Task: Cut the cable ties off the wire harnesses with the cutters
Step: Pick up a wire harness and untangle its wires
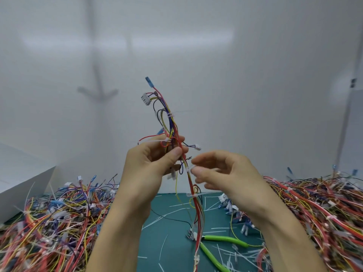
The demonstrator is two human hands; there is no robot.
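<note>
My left hand [155, 163] grips a wire harness [171, 126] of red, yellow, blue and black wires and holds it upright above the green mat [172, 240]. White cable ties [170, 115] wrap it in several places. My right hand [222, 171] is just right of the harness, blurred, fingers loosely curled, fingertips at a white tie [189, 169] below my left thumb; whether it pinches the tie is unclear. The green-handled cutters [220, 240] lie on the mat below, held by neither hand, with the harness's lower end hanging over their jaws.
Big heaps of tangled harnesses lie left [55, 218] and right [322, 214] on the mat. Cut white tie pieces [176, 211] are scattered between them. A white box [21, 179] stands at the far left, with a white wall behind.
</note>
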